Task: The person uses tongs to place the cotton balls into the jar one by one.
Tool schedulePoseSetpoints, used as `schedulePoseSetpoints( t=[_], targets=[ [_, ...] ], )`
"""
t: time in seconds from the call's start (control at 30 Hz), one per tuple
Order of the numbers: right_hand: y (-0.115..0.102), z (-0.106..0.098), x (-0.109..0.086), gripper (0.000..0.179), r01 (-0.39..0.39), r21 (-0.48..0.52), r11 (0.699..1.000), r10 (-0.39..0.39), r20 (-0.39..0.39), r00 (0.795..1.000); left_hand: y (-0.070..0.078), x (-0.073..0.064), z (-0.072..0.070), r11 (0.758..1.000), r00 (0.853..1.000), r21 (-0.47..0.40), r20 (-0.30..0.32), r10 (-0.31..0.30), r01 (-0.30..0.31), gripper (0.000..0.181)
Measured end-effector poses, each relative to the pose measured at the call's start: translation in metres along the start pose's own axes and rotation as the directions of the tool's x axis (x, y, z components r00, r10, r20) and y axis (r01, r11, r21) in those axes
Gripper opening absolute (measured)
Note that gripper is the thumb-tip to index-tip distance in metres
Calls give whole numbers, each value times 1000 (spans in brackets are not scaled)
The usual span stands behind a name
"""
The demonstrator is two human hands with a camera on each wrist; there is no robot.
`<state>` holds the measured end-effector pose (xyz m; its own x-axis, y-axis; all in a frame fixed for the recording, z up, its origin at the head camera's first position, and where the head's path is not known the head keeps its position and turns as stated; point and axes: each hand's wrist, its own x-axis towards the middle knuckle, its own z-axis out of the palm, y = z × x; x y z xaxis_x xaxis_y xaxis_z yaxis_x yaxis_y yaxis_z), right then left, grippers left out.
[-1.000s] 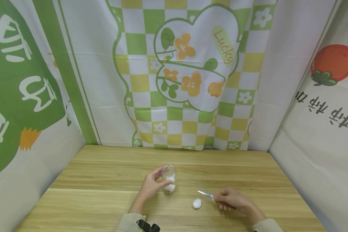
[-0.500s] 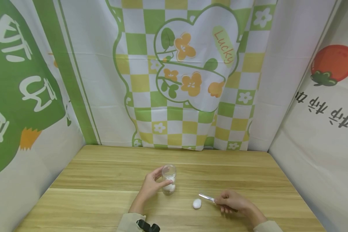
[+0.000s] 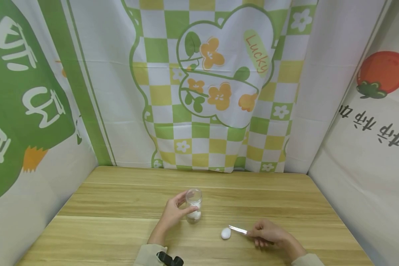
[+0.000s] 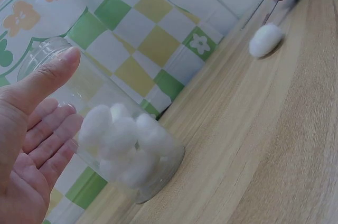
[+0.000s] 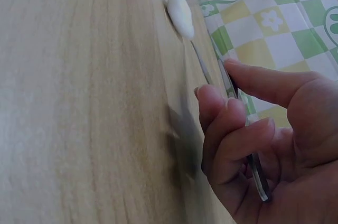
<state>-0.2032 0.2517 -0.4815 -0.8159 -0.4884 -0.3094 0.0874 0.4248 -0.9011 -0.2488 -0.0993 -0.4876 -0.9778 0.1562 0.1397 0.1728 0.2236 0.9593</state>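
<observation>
A clear jar (image 3: 193, 220) stands on the table with several white cotton balls (image 4: 121, 145) inside and no lid over its mouth. My left hand (image 3: 173, 215) holds it from the left, thumb on the near side and fingers around the far side. To the jar's right, one loose cotton ball (image 3: 225, 233) lies on the tabletop. My right hand (image 3: 267, 233) grips metal tweezers (image 3: 238, 229) between thumb and fingers. In the left wrist view the two tweezer tips are spread apart, pointing at the loose cotton ball and right by its edge.
The wood-grain table (image 3: 126, 192) reaches back to a green and yellow checked cloth (image 3: 199, 147) hanging behind it. Printed cloths also hang at the left and right sides. A black strap (image 3: 167, 258) sits on the left sleeve.
The right hand and tweezers have shifted slightly toward the near edge, bringing the tips down level with the top of the loose cotton ball. The left hand and jar have stayed put.
</observation>
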Motion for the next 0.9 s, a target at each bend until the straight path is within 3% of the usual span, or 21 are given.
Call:
schedulePoseSetpoints(
  t=[0.2,0.57,0.73,0.9],
  targets=[
    [1,0,-1,28,-27,-35,999,27,9,1000,-1,1,0,1000,1000,-2,-5,-3,3,71],
    [0,3,-1,46,-4,-55,998,6,24,1000,-1,0,1,1000,1000,16,0,2,-2,71],
    [-3,7,1,35,-11,-13,1000,11,25,1000,0,0,1,1000,1000,12,-5,-4,4,72],
    [-3,11,5,22,-8,89,996,5,30,1000,0,0,1,1000,1000,5,-5,-1,1,71]
  ],
)
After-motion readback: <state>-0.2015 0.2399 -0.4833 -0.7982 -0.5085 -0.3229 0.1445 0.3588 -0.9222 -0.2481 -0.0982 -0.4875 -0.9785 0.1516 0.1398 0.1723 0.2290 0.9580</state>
